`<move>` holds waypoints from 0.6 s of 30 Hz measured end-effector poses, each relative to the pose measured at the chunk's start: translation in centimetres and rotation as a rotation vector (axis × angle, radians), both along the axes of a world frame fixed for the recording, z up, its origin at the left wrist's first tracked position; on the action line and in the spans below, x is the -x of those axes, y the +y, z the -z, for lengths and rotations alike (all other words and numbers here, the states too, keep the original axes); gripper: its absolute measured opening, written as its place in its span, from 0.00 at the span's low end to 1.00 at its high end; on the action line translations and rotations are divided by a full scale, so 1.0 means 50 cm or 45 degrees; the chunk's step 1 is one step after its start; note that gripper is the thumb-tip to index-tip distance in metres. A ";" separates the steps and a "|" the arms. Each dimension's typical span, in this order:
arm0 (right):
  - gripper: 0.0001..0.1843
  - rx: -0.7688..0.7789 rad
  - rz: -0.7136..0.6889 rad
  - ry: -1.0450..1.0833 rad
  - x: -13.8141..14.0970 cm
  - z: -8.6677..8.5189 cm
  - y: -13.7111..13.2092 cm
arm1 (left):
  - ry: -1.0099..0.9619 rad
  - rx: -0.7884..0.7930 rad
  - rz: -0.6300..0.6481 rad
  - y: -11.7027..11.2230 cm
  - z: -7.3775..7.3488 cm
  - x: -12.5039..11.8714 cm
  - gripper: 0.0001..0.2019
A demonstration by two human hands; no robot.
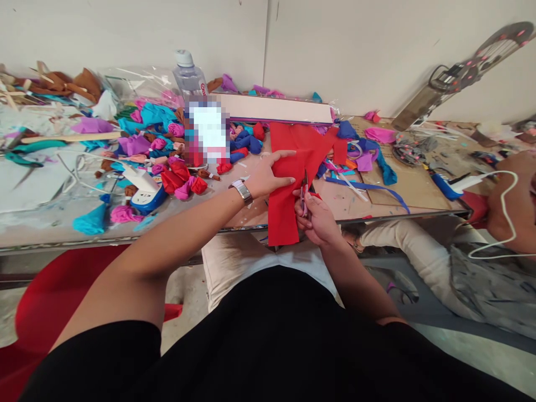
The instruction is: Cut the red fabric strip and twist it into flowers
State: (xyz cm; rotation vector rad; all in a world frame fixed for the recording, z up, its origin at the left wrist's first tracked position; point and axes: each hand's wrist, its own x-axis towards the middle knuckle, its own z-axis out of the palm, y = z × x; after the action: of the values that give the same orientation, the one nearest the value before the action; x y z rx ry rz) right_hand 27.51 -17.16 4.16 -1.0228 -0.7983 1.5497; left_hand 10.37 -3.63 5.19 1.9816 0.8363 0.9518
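A sheet of red felt (293, 167) lies on the table (42, 223) and hangs over its front edge. My left hand (268, 176), with a watch on the wrist, lies flat on the felt with fingers stretched out, holding it down. My right hand (318, 218) is closed round small scissors (305, 192) whose blades point up into the felt at its right edge.
Many small felt roses and scraps (176, 178) in pink, blue, red and teal litter the table's left. A water bottle (189, 75), a long flat box (276, 107), a white power strip (144, 187) and pliers (25, 153) stand around. Another person (481, 268) sits at right.
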 end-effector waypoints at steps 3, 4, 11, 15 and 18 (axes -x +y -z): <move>0.24 -0.010 -0.013 -0.002 0.000 -0.001 0.000 | -0.019 0.005 0.007 0.000 -0.001 0.000 0.38; 0.25 -0.015 -0.015 -0.002 0.001 -0.001 0.000 | -0.023 0.005 0.007 0.000 -0.001 0.000 0.37; 0.26 -0.027 -0.003 -0.017 0.003 -0.003 -0.002 | -0.045 0.015 0.018 0.001 0.000 -0.001 0.37; 0.24 -0.013 -0.002 -0.027 0.003 0.000 -0.002 | -0.049 0.016 0.009 0.001 0.000 -0.001 0.37; 0.24 -0.016 -0.005 -0.014 0.002 0.001 -0.001 | -0.039 0.028 0.012 0.000 -0.001 0.000 0.37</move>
State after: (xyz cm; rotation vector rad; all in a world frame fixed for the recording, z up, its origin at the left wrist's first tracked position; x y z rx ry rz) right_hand 27.39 -17.21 4.09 -1.0223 -0.8171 1.5418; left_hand 10.37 -3.65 5.26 1.9459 0.8166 0.9610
